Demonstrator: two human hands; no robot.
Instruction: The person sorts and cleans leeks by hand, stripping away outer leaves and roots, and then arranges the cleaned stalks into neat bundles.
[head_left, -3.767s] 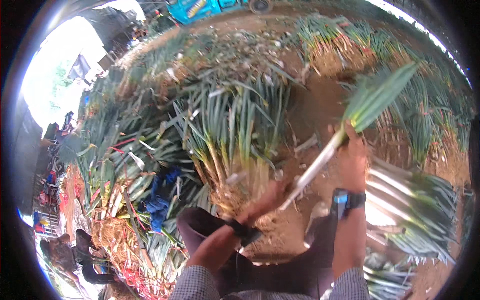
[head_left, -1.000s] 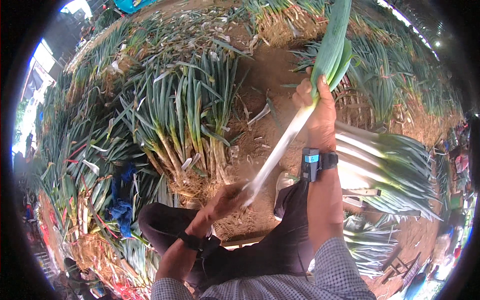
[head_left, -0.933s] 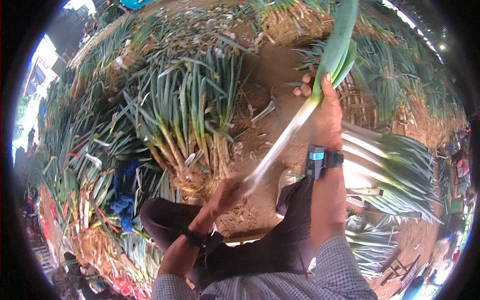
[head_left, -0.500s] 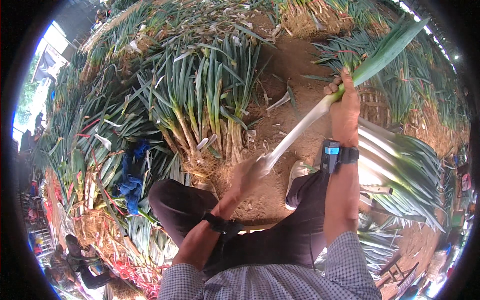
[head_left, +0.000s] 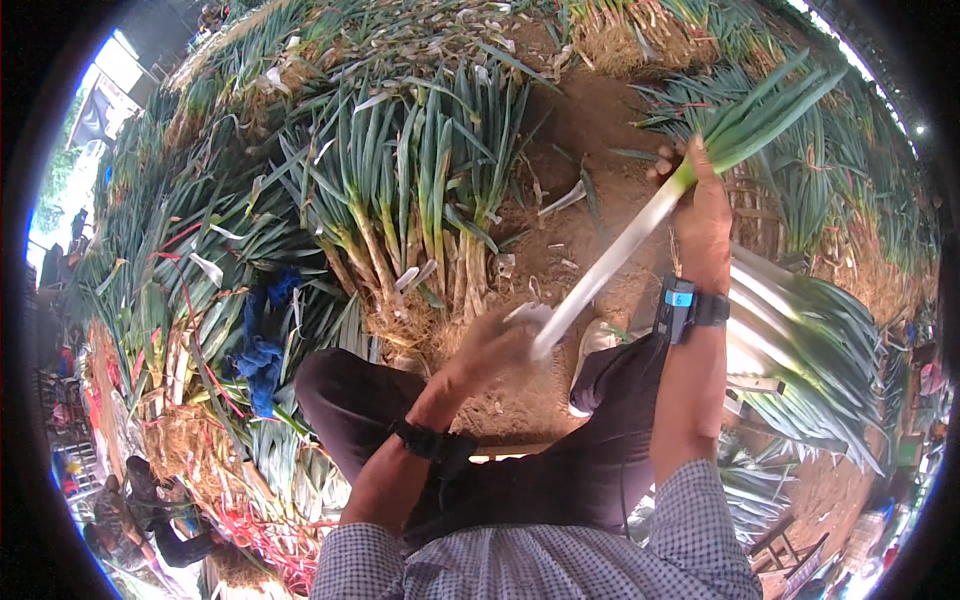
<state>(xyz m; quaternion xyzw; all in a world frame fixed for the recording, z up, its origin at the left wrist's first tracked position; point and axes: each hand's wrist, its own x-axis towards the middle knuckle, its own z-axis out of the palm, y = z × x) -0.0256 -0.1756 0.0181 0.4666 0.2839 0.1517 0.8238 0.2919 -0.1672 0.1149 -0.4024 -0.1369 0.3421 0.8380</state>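
Note:
A long green onion (head_left: pixel 617 262) slants across in front of me, its white root end low and its green leaves up to the right. My right hand (head_left: pixel 703 205) is closed round it where the white stalk turns green. By the root end is my left hand (head_left: pixel 495 348), smeared by motion, so its fingers do not show clearly. A white scrap (head_left: pixel 530 313) shows at the left hand; whether it is held I cannot tell. To the right, beside my right forearm, lies a pile of cleaned green onions (head_left: pixel 800 325), white stalks toward me.
Bundles of unpeeled green onions (head_left: pixel 430 180) with rooty ends stand just ahead, and more heaps (head_left: pixel 190 240) spread left. Blue cloth (head_left: pixel 262 350) hangs among the left heap. Bare brown soil (head_left: pixel 590 130) runs up the middle. A wooden frame (head_left: pixel 795 550) sits at lower right.
The onion's leaves have turned and now show as several separate blades. Its stalk looks cleaner white, and my left hand has shifted slightly off its root end.

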